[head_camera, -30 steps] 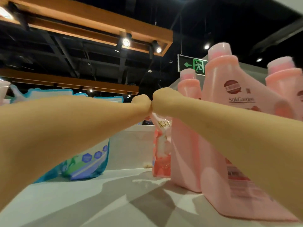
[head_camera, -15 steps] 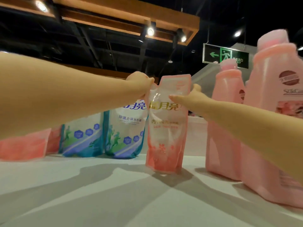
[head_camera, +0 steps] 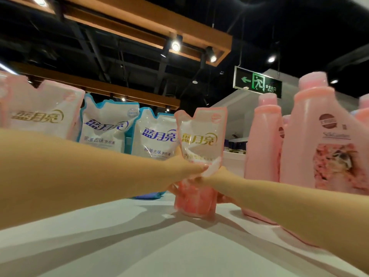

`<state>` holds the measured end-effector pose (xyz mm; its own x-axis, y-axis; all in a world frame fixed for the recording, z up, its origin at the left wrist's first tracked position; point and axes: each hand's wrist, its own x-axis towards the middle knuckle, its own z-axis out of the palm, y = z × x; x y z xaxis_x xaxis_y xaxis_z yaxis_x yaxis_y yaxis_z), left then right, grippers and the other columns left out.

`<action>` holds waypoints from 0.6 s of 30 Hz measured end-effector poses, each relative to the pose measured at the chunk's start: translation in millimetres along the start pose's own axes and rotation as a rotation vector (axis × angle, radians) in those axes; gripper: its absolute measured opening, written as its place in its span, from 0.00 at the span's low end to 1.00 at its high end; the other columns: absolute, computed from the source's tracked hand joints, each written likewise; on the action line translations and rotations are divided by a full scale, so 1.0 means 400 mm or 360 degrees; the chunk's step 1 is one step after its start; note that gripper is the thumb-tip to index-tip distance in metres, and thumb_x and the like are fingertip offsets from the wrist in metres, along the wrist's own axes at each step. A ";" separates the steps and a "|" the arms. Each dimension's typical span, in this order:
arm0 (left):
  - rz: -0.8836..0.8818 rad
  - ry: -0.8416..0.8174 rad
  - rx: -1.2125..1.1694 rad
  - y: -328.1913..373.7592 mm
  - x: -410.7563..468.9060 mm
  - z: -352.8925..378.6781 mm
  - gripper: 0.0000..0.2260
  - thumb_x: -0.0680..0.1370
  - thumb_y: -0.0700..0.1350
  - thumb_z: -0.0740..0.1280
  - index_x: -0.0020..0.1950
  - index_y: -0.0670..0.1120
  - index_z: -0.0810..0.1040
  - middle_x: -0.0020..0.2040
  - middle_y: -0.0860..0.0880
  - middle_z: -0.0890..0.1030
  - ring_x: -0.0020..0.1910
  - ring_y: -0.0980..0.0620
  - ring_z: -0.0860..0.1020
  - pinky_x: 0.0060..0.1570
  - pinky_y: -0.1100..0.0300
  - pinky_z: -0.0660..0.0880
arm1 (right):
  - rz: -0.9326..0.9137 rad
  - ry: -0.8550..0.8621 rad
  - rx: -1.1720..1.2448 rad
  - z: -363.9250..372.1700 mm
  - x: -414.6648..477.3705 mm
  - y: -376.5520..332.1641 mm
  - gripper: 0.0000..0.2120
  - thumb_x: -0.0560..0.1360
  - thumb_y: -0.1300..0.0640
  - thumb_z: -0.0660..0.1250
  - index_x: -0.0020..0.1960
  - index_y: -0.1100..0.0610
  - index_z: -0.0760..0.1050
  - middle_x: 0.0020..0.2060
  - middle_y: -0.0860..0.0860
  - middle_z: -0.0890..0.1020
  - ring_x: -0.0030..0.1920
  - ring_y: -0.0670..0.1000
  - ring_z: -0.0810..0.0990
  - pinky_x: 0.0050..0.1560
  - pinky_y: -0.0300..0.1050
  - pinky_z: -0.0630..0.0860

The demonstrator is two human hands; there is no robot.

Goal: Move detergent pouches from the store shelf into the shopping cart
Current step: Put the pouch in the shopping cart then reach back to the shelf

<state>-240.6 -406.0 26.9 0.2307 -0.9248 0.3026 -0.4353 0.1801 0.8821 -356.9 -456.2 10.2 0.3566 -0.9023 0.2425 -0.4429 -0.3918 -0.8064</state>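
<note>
Shelf: pale, smooth white shelf surface (head_camera: 119,246), lower frame; carries all stock.
Left hand (head_camera: 179,168): centre frame, fingers clasped on the pouch's left edge.
Right hand (head_camera: 217,180): centre frame, fingers wrapped round the pouch's lower right; equally near.
Task item: pink-and-clear soft plastic detergent pouch (head_camera: 201,148), centre, between both hands, long axis upright, base touching the shelf.
Behind left: two blue-trimmed pouches (head_camera: 107,126), one pink pouch (head_camera: 40,114).
Right: rigid pink plastic bottles (head_camera: 311,136).
Cart: not in view.
</note>
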 end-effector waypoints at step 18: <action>0.1269 0.0072 0.0270 0.365 -0.337 0.042 0.29 0.78 0.52 0.62 0.75 0.51 0.53 0.73 0.52 0.64 0.71 0.52 0.63 0.62 0.63 0.62 | -0.0928 0.0854 -0.0128 -0.287 -0.452 -0.179 0.11 0.69 0.54 0.74 0.50 0.51 0.79 0.30 0.39 0.81 0.31 0.31 0.77 0.34 0.24 0.73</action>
<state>-350.0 -260.5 108.9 -0.1704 -0.5251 0.8338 -0.6085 0.7216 0.3301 -483.9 -285.8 86.0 0.1131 -0.5034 0.8566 -0.3723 -0.8208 -0.4332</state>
